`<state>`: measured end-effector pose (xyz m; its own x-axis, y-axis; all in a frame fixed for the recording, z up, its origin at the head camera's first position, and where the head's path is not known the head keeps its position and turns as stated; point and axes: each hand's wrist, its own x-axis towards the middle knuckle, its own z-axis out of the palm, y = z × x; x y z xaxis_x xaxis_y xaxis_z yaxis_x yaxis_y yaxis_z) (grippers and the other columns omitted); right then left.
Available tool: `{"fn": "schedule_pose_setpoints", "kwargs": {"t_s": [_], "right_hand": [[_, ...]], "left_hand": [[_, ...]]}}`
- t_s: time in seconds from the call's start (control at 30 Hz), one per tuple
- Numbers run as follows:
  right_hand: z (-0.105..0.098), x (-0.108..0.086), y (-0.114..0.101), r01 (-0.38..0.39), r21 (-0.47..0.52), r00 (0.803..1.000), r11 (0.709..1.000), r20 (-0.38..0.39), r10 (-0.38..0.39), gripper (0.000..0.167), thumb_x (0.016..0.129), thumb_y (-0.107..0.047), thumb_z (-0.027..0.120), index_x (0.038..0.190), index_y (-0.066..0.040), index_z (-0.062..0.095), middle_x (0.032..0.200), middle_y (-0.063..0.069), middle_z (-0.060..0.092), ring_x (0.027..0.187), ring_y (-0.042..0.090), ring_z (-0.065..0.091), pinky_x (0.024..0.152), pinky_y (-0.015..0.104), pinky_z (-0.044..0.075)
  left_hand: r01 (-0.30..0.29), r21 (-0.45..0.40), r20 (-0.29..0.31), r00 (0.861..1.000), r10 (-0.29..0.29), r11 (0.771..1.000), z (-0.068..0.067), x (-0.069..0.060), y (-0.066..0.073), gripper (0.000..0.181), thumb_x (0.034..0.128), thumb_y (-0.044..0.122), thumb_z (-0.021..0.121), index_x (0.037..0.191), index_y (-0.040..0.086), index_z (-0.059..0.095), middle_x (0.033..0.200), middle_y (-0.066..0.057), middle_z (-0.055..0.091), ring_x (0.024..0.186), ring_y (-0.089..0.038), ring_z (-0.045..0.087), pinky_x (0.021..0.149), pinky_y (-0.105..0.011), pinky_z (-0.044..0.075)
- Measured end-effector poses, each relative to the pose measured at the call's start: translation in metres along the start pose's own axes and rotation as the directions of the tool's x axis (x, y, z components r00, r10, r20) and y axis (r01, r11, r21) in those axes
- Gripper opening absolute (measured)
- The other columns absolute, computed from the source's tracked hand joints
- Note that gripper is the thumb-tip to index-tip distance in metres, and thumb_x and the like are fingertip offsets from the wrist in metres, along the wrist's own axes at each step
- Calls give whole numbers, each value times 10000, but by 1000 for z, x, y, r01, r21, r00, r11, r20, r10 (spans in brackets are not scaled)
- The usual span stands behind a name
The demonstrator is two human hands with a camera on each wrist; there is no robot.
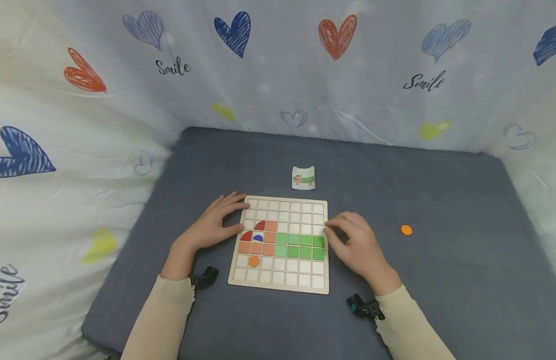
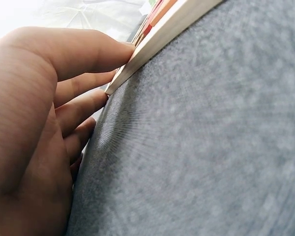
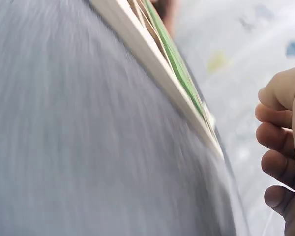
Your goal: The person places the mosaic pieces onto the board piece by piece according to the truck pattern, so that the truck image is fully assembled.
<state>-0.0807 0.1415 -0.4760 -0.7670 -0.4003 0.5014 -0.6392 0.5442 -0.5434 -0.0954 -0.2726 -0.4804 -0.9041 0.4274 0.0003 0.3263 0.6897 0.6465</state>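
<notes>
A square wooden grid board (image 1: pixel 278 287) lies on the grey surface, with coloured pieces in several of its cells. Green squares (image 1: pixel 300 246) fill two rows on the right, and salmon squares (image 1: pixel 256 248) stand on the left beside red quarter-round pieces (image 1: pixel 260 225) and a blue half-round (image 1: pixel 257 238). An orange disc (image 1: pixel 253 261) sits in a lower-left cell. My left hand (image 1: pixel 213 222) touches the board's left edge, thumb and fingers spread. Just beyond the right edge is my right hand (image 1: pixel 356 245), fingers loosely bent; the right wrist view shows nothing held and a gap to the board.
A small card (image 1: pixel 303 178) with a picture of a coloured grid lies behind the board. Another orange disc (image 1: pixel 406 230) lies off to the right on the grey cloth (image 1: pixel 440 280). A white curtain (image 1: pixel 278 70) printed with hearts hangs around the back and sides.
</notes>
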Motion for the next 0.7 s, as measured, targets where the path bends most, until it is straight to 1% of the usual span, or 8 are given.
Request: {"fn": "schedule_pose_setpoints", "kwargs": {"t_s": [0.13,0.2,0.3,0.4,0.5,0.63,0.7], "right_hand": [[-22,-16,21,-88,-40,994,995,-73,85,105,970,-49,826,1072,-72,818,1041,7,722,908,214,651,732,343,523],[-33,-23,30,-122,-58,987,991,-114,114,119,971,-27,817,1086,-58,817,1054,28,724,927,230,661,732,318,519],[-50,-33,42,-163,-90,974,983,-174,145,139,967,-2,811,1100,-40,818,1053,59,725,908,234,651,717,257,503],[-67,-44,50,-216,-108,954,970,-234,187,160,963,17,808,1116,-28,822,1037,81,726,887,220,623,698,191,471],[-80,-56,56,-283,-115,930,952,-275,244,175,962,16,807,1131,-25,825,1027,89,727,878,193,590,691,135,429],[-91,-68,60,-361,-110,901,926,-296,316,191,956,-1,828,1145,-30,828,1038,100,734,888,133,576,727,96,411],[-95,-71,62,-388,-109,892,915,-296,343,194,955,-14,836,1148,-34,828,1045,106,737,889,114,562,744,106,406]], "left_hand": [[-10,-1,-11,1000,10,1000,2,2,-1,591,1040,322,778,1575,140,606,1739,-82,400,1671,-310,207,1381,-509,44],[-7,-3,-17,1000,7,1000,2,3,-2,586,1037,311,783,1569,135,611,1738,-79,403,1670,-306,209,1381,-507,38],[-6,-4,-24,1000,6,1000,2,3,-2,579,1037,296,785,1565,134,613,1738,-77,402,1670,-301,210,1381,-503,33],[-8,-7,-22,1000,8,1000,2,4,-2,575,1041,298,779,1567,137,610,1741,-78,397,1671,-298,206,1381,-499,30],[-6,-9,-18,1000,5,1000,2,3,-2,578,1041,292,782,1569,134,607,1743,-80,392,1672,-297,203,1380,-503,29],[4,-2,-16,1000,-4,1000,2,2,-2,594,1035,287,791,1576,133,601,1745,-79,390,1672,-296,202,1380,-510,30],[9,-4,-16,1000,-9,1000,2,2,-2,599,1035,289,793,1579,135,598,1746,-78,388,1673,-295,200,1380,-509,29]]}}
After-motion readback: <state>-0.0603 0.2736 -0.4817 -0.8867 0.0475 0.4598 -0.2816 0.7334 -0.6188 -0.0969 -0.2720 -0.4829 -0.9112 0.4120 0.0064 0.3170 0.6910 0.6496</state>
